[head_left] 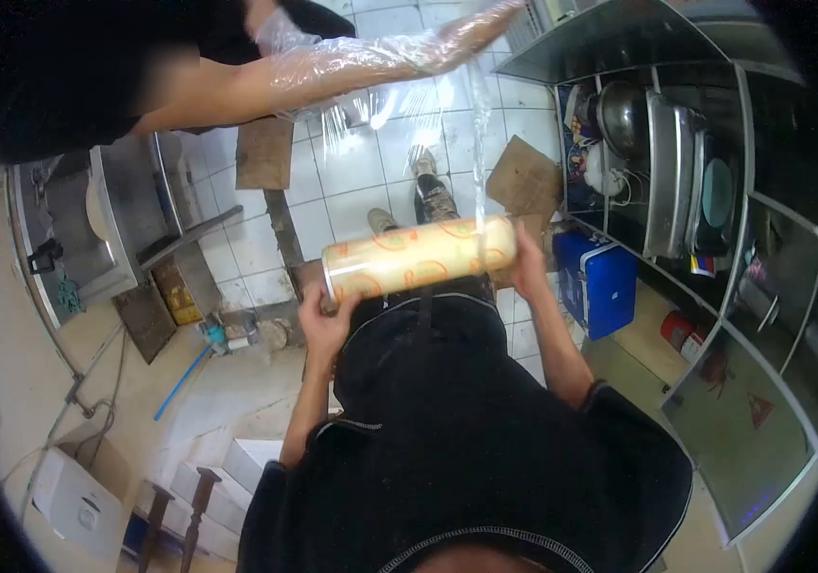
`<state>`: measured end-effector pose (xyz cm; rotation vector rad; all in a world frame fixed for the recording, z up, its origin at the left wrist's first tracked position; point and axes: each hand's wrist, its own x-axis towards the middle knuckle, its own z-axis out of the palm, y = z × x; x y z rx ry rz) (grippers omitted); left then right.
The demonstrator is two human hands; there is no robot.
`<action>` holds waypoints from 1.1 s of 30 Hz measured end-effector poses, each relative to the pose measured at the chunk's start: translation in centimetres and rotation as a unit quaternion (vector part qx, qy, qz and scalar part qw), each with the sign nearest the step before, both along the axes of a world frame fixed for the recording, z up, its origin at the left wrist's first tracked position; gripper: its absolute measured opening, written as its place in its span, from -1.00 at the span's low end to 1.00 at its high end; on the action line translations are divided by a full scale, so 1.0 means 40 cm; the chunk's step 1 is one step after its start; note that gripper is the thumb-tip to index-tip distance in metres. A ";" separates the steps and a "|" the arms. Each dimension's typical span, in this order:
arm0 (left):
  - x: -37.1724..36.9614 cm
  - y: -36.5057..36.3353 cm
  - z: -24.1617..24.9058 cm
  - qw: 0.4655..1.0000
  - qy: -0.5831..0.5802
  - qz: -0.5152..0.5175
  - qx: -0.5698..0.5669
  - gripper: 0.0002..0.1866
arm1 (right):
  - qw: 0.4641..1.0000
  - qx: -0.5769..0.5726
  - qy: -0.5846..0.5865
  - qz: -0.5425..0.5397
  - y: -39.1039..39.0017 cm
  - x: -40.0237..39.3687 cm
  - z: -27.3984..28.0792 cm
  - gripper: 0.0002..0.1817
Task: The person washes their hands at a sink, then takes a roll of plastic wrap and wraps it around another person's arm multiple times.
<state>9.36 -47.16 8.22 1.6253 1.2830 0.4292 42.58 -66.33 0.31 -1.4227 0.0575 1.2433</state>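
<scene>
A large roll of cling film (414, 260), yellowish with red printed rings, lies across in front of my body. My left hand (326, 320) is closed on its left end. At the other end, my right hand (527, 265) grips the roll, with some fingers hidden behind it. Clear film (482, 143) runs from the roll up to another person's outstretched arm (352, 72). That forearm and hand are covered in shiny, wrinkled film.
On the right stands a glass-doored metal cabinet (738, 191) with metal pans (667, 177) inside. A blue case (609, 291) is on the floor beside it. Cardboard pieces (526, 179) lie on the white tiles. To the left are a steel sink unit (108, 229) and a blue pipe (180, 384).
</scene>
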 end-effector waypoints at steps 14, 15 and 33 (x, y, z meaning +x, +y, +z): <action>0.486 0.443 0.785 0.890 -0.410 -0.131 0.151 -0.59 | 0.862 0.454 -0.215 0.063 0.398 0.537 0.767 -0.45; 0.542 0.507 0.805 0.891 -0.412 -0.146 0.122 -0.61 | 0.868 0.456 -0.190 0.051 0.464 0.613 0.747 -0.47; 1.074 0.960 0.119 0.848 0.465 -0.251 -0.044 -0.41 | 0.939 0.165 0.265 0.142 0.621 0.748 -0.182 -0.42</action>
